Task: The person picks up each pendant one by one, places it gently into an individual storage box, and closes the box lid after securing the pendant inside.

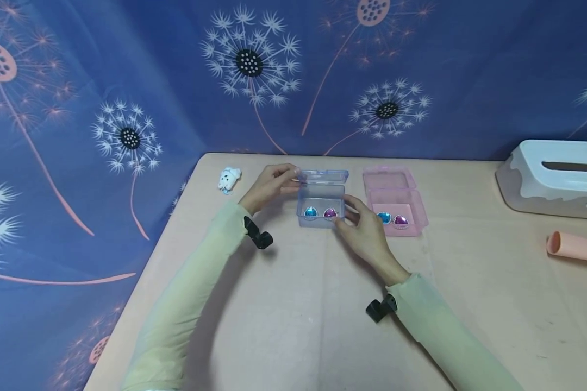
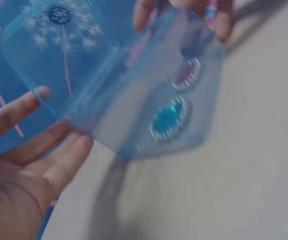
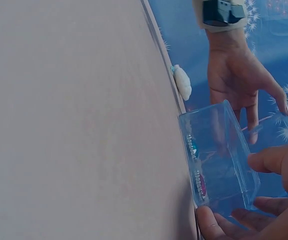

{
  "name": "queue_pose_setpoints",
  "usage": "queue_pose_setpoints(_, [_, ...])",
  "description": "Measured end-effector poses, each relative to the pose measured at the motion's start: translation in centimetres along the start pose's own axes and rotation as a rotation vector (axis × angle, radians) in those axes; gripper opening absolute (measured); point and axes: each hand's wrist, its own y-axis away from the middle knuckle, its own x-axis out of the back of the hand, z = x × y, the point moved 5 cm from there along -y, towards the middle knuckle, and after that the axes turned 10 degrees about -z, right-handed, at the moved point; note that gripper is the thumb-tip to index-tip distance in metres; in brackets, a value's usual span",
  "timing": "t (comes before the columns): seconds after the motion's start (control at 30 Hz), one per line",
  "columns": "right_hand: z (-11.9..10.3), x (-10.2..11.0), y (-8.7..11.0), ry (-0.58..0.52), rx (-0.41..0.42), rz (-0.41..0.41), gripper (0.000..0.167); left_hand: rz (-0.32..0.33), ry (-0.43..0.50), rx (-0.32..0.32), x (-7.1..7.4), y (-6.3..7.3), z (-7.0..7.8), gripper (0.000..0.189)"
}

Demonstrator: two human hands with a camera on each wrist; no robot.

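A clear blue plastic box with its hinged lid raised stands near the back of the table. Inside it lie a blue gem and a purple gem, both with silvery beaded rims. My right hand grips the box by its right side, thumb at the front corner. On the other side, my left hand has its fingers stretched out, fingertips right at the lid's edge and hinge side. Close to my right hand is an open pink box holding another blue gem and purple gem.
A small white figure with dark spots lies at the back left. At the right stand a white and grey tissue box and a rolled pink item. A blue dandelion-print cloth hangs behind the table.
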Motion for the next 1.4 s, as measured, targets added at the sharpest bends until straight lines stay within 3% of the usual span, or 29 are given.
queue_pose_setpoints(0.2, [0.1, 0.0, 0.0, -0.023, -0.044, -0.025, 0.061, -0.077, -0.267, -0.050, 0.4, 0.7, -0.5, 0.033])
queue_pose_setpoints(0.3, [-0.1, 0.0, 0.1, -0.011, -0.053, -0.026, 0.060, -0.108, -0.344, -0.077, 0.3, 0.9, -0.6, 0.035])
queue_pose_setpoints(0.5, [-0.2, 0.1, 0.2, 0.003, -0.035, -0.008, 0.058, -0.172, -0.343, -0.058, 0.2, 0.8, -1.2, 0.047])
queue_pose_setpoints(0.77, [0.0, 0.2, 0.1, 0.002, -0.039, 0.020, 0.051, -0.201, -0.327, -0.026, -0.2, 1.3, -1.0, 0.063])
queue_pose_setpoints(1.13, [-0.1, 0.1, 0.0, -0.019, -0.046, 0.035, 0.053, -0.200, -0.336, -0.034, -0.5, 1.3, -0.9, 0.067])
queue_pose_setpoints(1.4, [0.0, 0.0, 0.0, -0.042, -0.039, 0.037, 0.056, -0.194, -0.395, -0.059, -0.6, 1.6, -1.0, 0.071])
